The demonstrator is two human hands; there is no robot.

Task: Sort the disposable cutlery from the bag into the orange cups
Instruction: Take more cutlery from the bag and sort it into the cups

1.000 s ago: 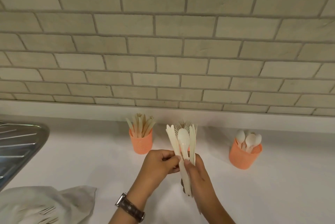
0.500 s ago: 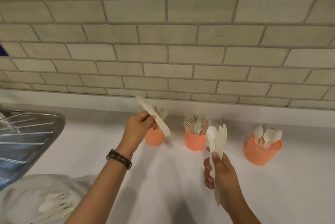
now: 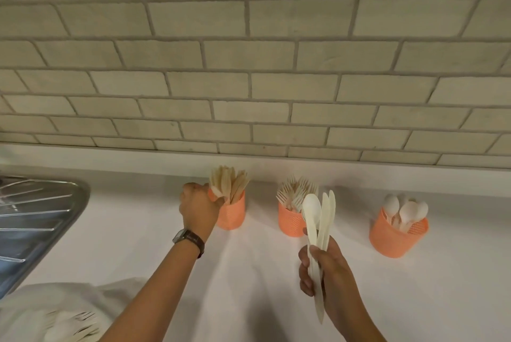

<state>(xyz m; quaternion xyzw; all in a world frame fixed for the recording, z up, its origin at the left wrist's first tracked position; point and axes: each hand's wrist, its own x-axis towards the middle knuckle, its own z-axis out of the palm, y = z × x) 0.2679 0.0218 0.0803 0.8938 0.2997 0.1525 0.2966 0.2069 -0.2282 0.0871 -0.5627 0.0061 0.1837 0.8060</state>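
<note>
Three orange cups stand in a row near the wall. The left cup point(image 3: 231, 214) holds knives, the middle cup point(image 3: 290, 222) holds forks, and the right cup point(image 3: 395, 239) holds spoons. My left hand point(image 3: 197, 210) is at the left cup's rim, fingers curled round a pale knife point(image 3: 215, 189) whose lower end sits among the others in the cup. In front of the middle cup, my right hand point(image 3: 326, 272) grips a bunch of cutlery point(image 3: 318, 228) upright: one spoon and two knives. The white bag point(image 3: 55, 311) lies at the bottom left with forks showing inside.
A steel sink drainer point(image 3: 36, 222) takes up the left edge. The white counter point(image 3: 249, 272) runs back to a tiled wall point(image 3: 249, 78) just behind the cups.
My left hand has pulled one knife from the bunch, carried it left and lowered it into the left cup. My right hand has stayed put with the remaining spoon and knives.
</note>
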